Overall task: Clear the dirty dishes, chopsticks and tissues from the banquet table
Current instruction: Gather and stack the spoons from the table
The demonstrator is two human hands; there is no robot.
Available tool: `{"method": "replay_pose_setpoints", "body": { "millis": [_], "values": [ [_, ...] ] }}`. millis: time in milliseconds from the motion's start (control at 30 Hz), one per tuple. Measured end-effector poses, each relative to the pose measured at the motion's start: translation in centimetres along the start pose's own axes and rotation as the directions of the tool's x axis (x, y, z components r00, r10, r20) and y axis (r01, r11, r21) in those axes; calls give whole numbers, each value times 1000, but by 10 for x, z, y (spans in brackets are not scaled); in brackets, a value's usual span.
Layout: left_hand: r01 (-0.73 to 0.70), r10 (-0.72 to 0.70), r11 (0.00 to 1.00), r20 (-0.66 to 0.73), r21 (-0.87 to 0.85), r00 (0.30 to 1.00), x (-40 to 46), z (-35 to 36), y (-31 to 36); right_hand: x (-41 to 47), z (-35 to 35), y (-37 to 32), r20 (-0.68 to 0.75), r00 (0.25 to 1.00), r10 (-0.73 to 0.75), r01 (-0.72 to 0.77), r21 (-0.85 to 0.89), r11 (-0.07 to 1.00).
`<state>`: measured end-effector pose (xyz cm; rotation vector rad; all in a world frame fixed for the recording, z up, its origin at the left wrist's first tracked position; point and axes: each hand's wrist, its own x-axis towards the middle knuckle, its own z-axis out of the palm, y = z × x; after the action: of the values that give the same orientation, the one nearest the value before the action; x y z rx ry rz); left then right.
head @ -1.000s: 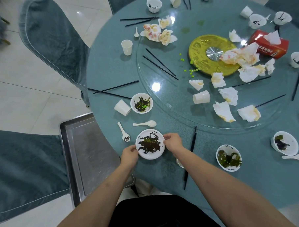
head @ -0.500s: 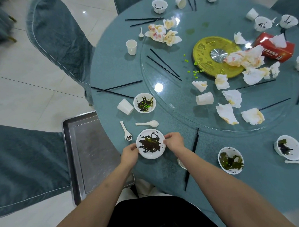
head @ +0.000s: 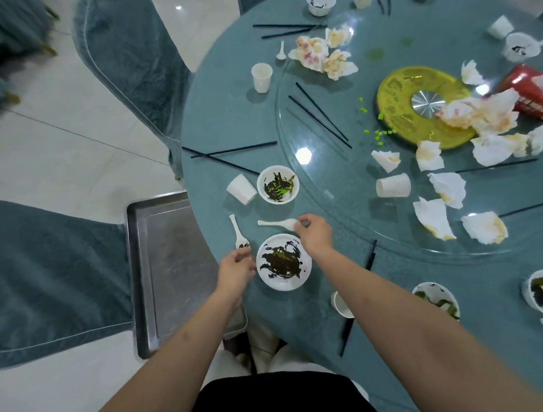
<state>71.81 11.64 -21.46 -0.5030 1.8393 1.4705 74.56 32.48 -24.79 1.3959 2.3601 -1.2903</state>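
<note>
A white dish (head: 283, 263) smeared with dark sauce sits on the teal round table (head: 216, 121) near its front edge. My right hand (head: 312, 233) pinches the bowl end of a white spoon (head: 277, 224) lying just beyond the dish. At the dish's left rim, my left hand (head: 235, 268) curls its fingertips against the dirty end of a second white spoon (head: 238, 233). A small bowl (head: 278, 184) with green and dark scraps stands farther back, with a tipped paper cup (head: 241, 188) beside it. Black chopsticks (head: 227, 153) and crumpled tissues (head: 434, 219) lie scattered around.
A steel tray (head: 173, 272) rests at the table's left, below its edge. Chairs in teal covers (head: 127, 65) stand on the left. The glass turntable (head: 341, 184) carries cups, tissues, a yellow plate (head: 396, 107) and a red tissue box (head: 530, 95). More bowls (head: 436, 300) sit to the right.
Both hands let go of the sauce-smeared dish. My right hand moved forward onto the spoon beyond it; my left hand shifted up toward the other spoon. The view drifted.
</note>
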Motion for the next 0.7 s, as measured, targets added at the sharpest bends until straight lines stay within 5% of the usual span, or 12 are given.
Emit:
{"method": "replay_pose_setpoints", "body": {
  "millis": [267, 700],
  "values": [
    [6, -7, 995, -13, -103, 1000, -5, -3, 6, 33, 24, 4, 60, 997, -47, 58, -193, 980],
    [-3, 13, 979, 49, -202, 999, -20, -11, 18, 7, -12, -16, 150, 974, -169, 186, -110, 976]
  ]
}}
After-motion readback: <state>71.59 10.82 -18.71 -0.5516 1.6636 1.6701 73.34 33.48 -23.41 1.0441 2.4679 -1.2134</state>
